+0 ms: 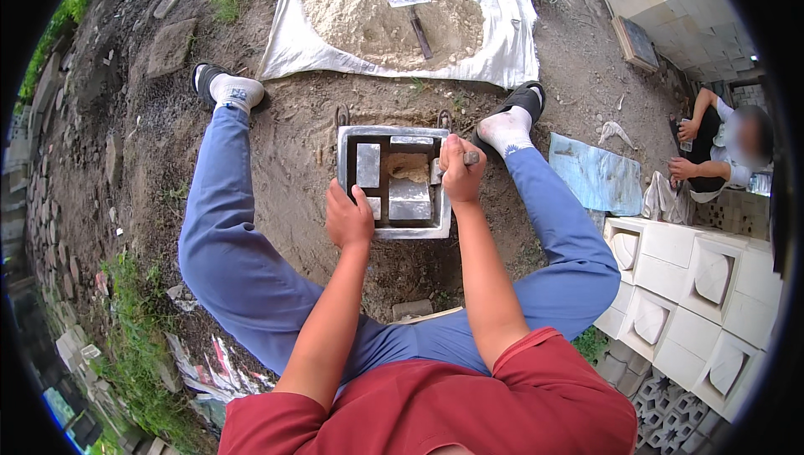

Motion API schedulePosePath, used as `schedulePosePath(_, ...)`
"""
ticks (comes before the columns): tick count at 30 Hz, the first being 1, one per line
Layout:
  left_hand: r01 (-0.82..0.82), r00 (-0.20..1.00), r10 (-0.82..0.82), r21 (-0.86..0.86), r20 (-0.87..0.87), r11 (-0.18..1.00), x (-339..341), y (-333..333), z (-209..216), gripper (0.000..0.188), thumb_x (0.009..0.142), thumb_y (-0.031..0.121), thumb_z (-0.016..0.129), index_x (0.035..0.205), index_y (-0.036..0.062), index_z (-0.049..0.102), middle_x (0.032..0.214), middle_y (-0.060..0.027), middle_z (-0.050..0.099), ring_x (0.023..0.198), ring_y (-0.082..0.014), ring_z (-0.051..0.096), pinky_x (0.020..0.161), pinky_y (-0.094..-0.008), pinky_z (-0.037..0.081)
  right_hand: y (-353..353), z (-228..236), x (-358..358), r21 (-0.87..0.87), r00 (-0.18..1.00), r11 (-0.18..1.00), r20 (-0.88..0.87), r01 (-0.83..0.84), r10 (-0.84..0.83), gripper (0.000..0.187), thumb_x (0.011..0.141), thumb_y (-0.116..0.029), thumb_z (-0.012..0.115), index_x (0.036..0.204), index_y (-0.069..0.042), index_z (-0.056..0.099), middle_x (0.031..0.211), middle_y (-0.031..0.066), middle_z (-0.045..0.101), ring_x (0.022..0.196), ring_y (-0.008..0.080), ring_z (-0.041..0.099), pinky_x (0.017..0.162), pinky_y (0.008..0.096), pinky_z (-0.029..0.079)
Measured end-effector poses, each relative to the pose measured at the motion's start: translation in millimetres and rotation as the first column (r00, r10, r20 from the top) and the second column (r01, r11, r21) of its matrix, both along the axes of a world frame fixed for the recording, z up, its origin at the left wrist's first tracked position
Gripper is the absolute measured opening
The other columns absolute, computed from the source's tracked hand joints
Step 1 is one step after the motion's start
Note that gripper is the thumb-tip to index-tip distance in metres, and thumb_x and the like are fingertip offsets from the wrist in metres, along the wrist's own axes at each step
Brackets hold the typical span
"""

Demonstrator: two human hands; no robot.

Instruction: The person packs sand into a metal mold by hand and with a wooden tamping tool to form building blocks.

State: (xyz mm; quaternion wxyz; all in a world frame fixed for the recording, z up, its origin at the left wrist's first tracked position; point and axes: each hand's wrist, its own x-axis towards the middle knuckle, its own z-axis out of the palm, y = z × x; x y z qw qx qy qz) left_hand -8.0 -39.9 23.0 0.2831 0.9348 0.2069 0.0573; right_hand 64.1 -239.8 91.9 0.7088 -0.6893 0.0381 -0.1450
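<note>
A square grey metal mould [394,131] stands on the soil between my feet. Inside it are several grey metal blocks, among them an upright one [368,165] at the left and a larger one [409,200] near the front. Pale sandy material [409,168] lies between the blocks. My left hand [349,215] grips the mould's left wall near the front corner, thumb over the rim. At the right wall, my right hand [462,172] is closed round a short tool with a rounded grey end [471,157]; its kind is unclear, being mostly hidden by my fingers.
Beyond the mould, a pile of pale sand [360,15] lies on a white sheet [293,49], with a trowel [410,11] on top. A blue sheet [595,172] and stacked white blocks [670,256] are on the right. Another person [729,149] sits at far right.
</note>
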Motion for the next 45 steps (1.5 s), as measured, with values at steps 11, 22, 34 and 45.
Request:
schedulePosePath(11, -0.019, 1.000, 0.020, 0.020, -0.020, 1.000, -1.8, 7.3, -10.0, 0.052, 0.104, 0.043, 0.051, 0.140, 0.0052, 0.049, 0.125, -0.0208, 0.064, 0.104, -0.0449, 0.066, 0.083, -0.0577, 0.053, 14.3, 120.7, -17.4, 0.180, 0.994, 0.983, 0.104, -0.041, 0.022, 0.053, 0.111, -0.022, 0.053, 0.063, -0.010, 0.036, 0.057, -0.0054, 0.035, 0.051, 0.0054, 0.028, 0.048, 0.0298, 0.021)
schedulePosePath(22, 0.022, 0.999, -0.023, -0.025, -0.034, 0.999, 0.6, 4.8, -6.6, 0.053, 0.106, 0.046, 0.048, 0.141, 0.0067, 0.048, 0.129, -0.0224, 0.064, 0.106, -0.0473, 0.066, 0.085, -0.0591, 0.052, 2.0, 0.5, -30.2, 0.028, 0.999, 0.999, -0.024, 0.024, -0.023, 0.051, 0.111, -0.024, 0.053, 0.064, -0.011, 0.037, 0.058, -0.0060, 0.033, 0.051, 0.0060, 0.028, 0.050, 0.0289, 0.022)
schedulePosePath(34, 0.018, 1.000, -0.018, 0.003, -0.002, 1.000, -1.0, 1.3, -6.2, 0.052, 0.108, 0.044, 0.045, 0.141, 0.0048, 0.049, 0.128, -0.0220, 0.063, 0.106, -0.0464, 0.065, 0.084, -0.0592, 0.052, 7.8, 2.8, -62.9, -0.237, 0.994, 0.971, 0.112, 0.033, -0.006, 0.052, 0.107, -0.024, 0.057, 0.061, -0.004, 0.041, 0.054, -0.0008, 0.037, 0.052, 0.0089, 0.035, 0.050, 0.0356, 0.027)
schedulePosePath(45, -0.014, 0.999, 0.015, -0.032, 0.037, 0.999, -2.6, 9.5, -11.4, 0.047, 0.108, 0.046, 0.042, 0.139, 0.0109, 0.050, 0.127, -0.0201, 0.065, 0.105, -0.0472, 0.066, 0.084, -0.0601, 0.051, 12.5, 109.5, -57.8, 0.164, 0.997, 0.985, 0.046, -0.062, 0.055, 0.054, 0.110, -0.021, 0.055, 0.060, -0.009, 0.038, 0.056, -0.0060, 0.036, 0.052, 0.0044, 0.030, 0.049, 0.0298, 0.021)
